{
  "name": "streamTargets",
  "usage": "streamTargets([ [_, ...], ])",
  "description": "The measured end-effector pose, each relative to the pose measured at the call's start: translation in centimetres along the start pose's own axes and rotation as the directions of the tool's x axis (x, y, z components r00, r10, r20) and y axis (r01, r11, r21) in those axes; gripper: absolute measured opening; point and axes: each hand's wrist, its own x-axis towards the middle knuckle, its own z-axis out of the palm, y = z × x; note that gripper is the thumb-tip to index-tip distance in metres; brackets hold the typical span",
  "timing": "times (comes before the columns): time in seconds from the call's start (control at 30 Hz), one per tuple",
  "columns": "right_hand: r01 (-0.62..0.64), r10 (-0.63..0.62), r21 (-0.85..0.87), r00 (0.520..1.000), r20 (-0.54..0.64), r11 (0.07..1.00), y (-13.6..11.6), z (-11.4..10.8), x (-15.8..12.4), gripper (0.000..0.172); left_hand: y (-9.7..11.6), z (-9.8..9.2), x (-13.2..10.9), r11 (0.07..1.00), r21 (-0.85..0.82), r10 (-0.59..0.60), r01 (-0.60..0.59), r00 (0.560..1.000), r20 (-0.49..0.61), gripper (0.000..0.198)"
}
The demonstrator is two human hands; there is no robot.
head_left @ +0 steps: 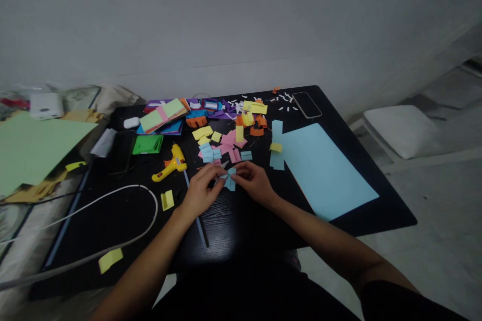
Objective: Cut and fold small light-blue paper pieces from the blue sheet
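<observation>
Between my two hands is a small light-blue paper piece (231, 180) with folds in it, held just above the black table. My left hand (203, 185) pinches its left side between thumb and fingers. On the other side, my right hand (254, 180) grips the paper's right edge with its fingertips. A pointed metal tip, perhaps of scissors (225, 164), shows beside my left fingers; the rest of it is hidden. Just beyond my hands lie folded blue paper pieces (206, 152) and pink paper pieces (228, 144).
A yellow glue gun (171, 163) with a long glue stick (201, 233) lies left of my hands. A white cable (152, 195) loops nearby. Blue sheets (331, 170) and a phone (307, 105) lie right. Stacked coloured paper (165, 114) and white scraps (288, 108) sit farther back.
</observation>
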Motion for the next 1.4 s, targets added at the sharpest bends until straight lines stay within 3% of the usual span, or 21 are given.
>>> streamTargets([
  [0.37, 0.001, -0.001, -0.017, 1.0, -0.019, 1.0, -0.3, 0.4, -0.3, 0.028, 0.1, 0.8, -0.2, 0.99, -0.019, -0.141, 0.14, 0.988, -0.07, 0.007],
  [0.7, -0.044, 0.042, 0.099, 0.999, 0.022, 0.994, -0.4, 0.5, -0.4, 0.036, 0.1, 1.1, -0.4, 0.985, -0.043, -0.171, 0.167, 0.981, -0.091, 0.004],
  [0.97, -0.055, 0.057, 0.058, 0.998, -0.025, 0.997, -0.3, 0.5, -0.4, 0.034, 0.0, 1.4, -0.6, 0.983, -0.071, -0.174, 0.168, 0.98, -0.096, 0.004],
  [1.4, -0.058, 0.058, 0.066, 0.998, 0.003, 0.996, -0.5, -0.1, -0.1, 0.03, 0.1, 1.2, -0.6, 0.981, -0.111, -0.17, 0.159, 0.98, -0.104, 0.012],
])
